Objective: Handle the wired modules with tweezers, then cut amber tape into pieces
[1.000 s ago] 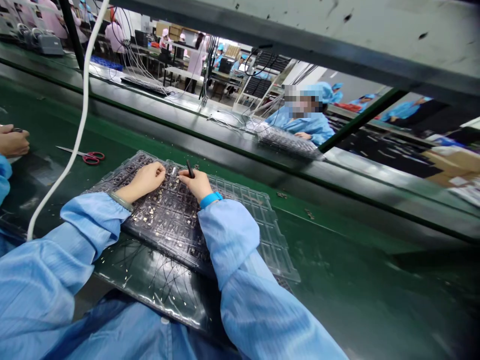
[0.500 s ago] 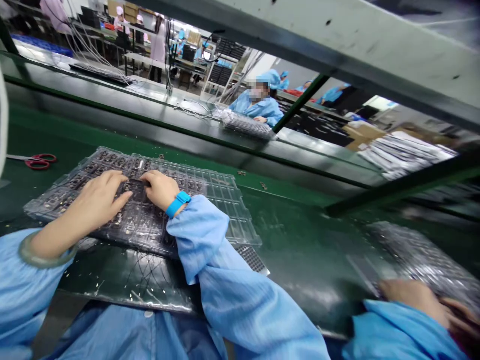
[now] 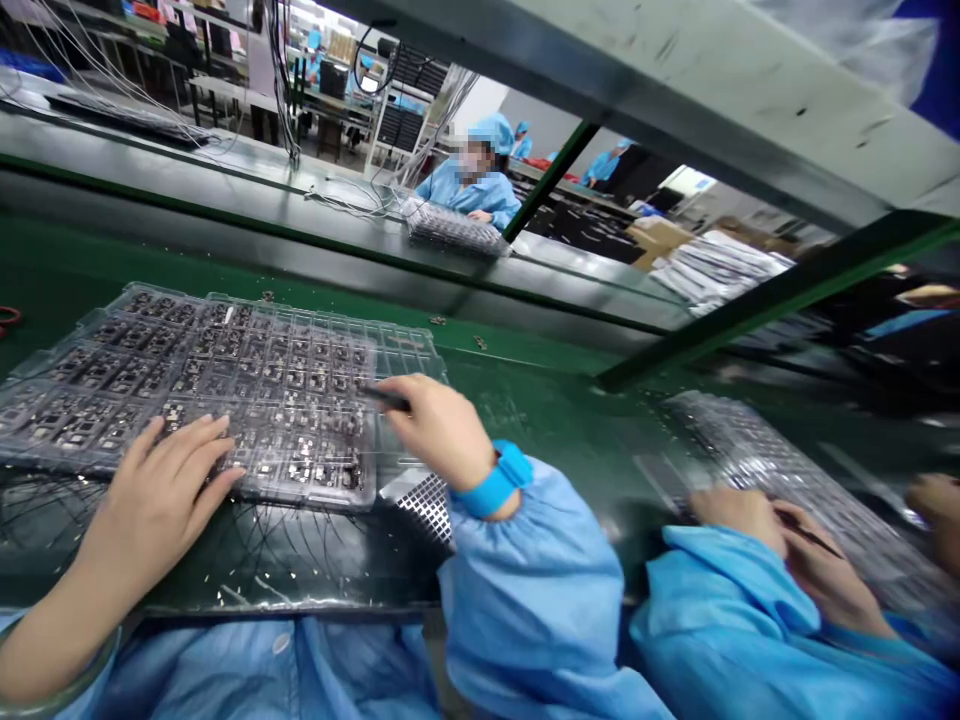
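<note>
A clear plastic compartment tray (image 3: 366, 487) lies on the green bench, filled with small circuit boards (image 3: 277, 350). A second clear tray (image 3: 411, 350) shows from under its right side. My left hand (image 3: 169, 480) lies over the tray's near edge, fingers stretched and slightly spread, gripping nothing. My right hand (image 3: 442, 425), with a blue wristband (image 3: 495, 482), is closed on a slim dark tool (image 3: 386, 398). The tool points left at the tray's right side; its tip is blurred, so its kind and any contact are unclear. Beside that hand lies a sheet of small white squares (image 3: 426, 505).
On my right, a co-worker's hands (image 3: 787, 545) are at another clear tray (image 3: 757, 440). Across the bench sits a person in blue (image 3: 472, 185). A green post (image 3: 555, 175) and an overhead beam (image 3: 637, 90) cross the view. Small loose parts (image 3: 480, 342) lie behind the tray.
My hands were close together over the tray's middle. The right has moved to the tray's right side, its dark tool now plainly seen; the left has drawn back to the near edge.
</note>
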Demonstrator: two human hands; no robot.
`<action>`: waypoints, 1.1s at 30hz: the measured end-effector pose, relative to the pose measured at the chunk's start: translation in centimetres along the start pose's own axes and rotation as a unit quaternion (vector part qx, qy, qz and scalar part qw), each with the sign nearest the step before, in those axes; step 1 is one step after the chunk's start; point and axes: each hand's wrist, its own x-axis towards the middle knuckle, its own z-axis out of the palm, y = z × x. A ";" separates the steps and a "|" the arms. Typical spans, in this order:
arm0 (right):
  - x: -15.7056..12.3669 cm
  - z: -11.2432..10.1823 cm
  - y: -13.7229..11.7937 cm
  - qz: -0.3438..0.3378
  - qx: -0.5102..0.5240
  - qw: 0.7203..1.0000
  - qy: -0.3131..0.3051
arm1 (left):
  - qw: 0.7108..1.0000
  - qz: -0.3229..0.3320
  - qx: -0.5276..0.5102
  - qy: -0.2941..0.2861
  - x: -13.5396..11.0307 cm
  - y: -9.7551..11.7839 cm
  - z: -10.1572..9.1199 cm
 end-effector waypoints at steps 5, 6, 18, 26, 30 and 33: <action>4.4 -0.7 8.7 0.162 -0.047 0.984 0.051 | 0.997 -0.047 0.018 0.063 0.3 0.6 0.1; 5.8 -0.6 10.4 0.187 -0.054 0.980 0.051 | 0.995 -0.053 0.016 0.084 0.5 1.2 0.2; 20.9 5.4 19.3 0.159 -0.088 0.982 -0.053 | 0.986 -0.014 -0.141 0.094 1.2 5.4 1.8; 23.4 8.9 22.1 0.103 -0.128 0.982 -0.089 | 0.982 -0.052 -0.156 0.088 2.1 5.9 1.7; 22.4 9.7 22.2 0.091 -0.151 0.980 -0.090 | 0.979 -0.065 -0.167 0.095 2.2 6.1 1.5; 21.6 9.8 21.6 0.088 -0.154 0.980 -0.086 | 0.977 -0.079 -0.171 0.099 2.3 6.2 1.5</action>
